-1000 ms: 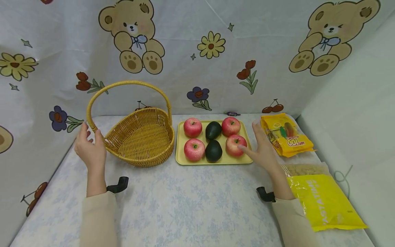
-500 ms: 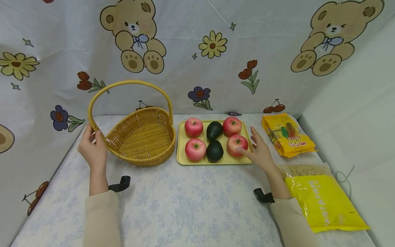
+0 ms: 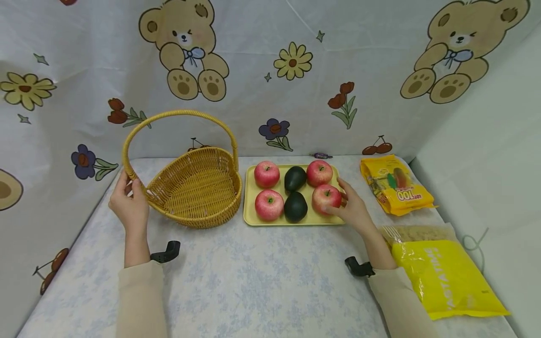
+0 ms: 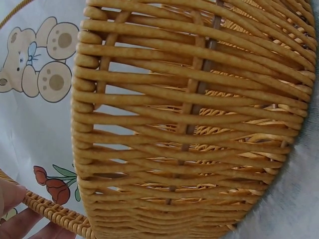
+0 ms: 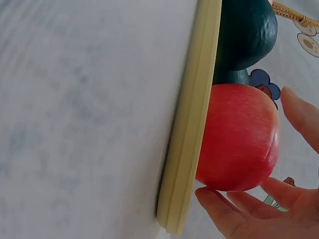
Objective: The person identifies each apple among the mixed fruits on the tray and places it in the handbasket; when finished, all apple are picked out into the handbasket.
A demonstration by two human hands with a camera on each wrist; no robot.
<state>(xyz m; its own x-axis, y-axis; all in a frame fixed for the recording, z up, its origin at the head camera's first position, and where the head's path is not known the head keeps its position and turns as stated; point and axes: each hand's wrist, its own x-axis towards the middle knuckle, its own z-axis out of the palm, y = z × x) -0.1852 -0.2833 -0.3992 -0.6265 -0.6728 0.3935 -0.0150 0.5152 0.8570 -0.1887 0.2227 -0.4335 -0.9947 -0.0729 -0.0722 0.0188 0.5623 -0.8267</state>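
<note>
At the left, a heart-shaped wicker basket (image 3: 198, 188) stands on the table with its tall handle upright. My left hand (image 3: 131, 206) grips the lower left end of the handle (image 4: 55, 211), thumb on the near side. On a pale yellow tray (image 3: 249, 219) lie several red apples and two dark green avocados (image 3: 295, 207). My right hand (image 3: 352, 206) reaches around the front right apple (image 5: 239, 137), which sits on the tray. Its fingers lie close against the apple's right side; the thumb (image 5: 301, 117) stands a little apart from it.
A yellow-orange packet (image 3: 395, 185) lies right of the tray. Nearer, a yellow pasta bag (image 3: 448, 277) lies beside my right forearm. A small purple item (image 3: 321, 155) sits behind the tray, by the printed cloth backdrop (image 3: 253, 47).
My left hand has moved up to the basket handle and closed its fingers on it. My right hand has moved left, from beside the tray to the front right apple.
</note>
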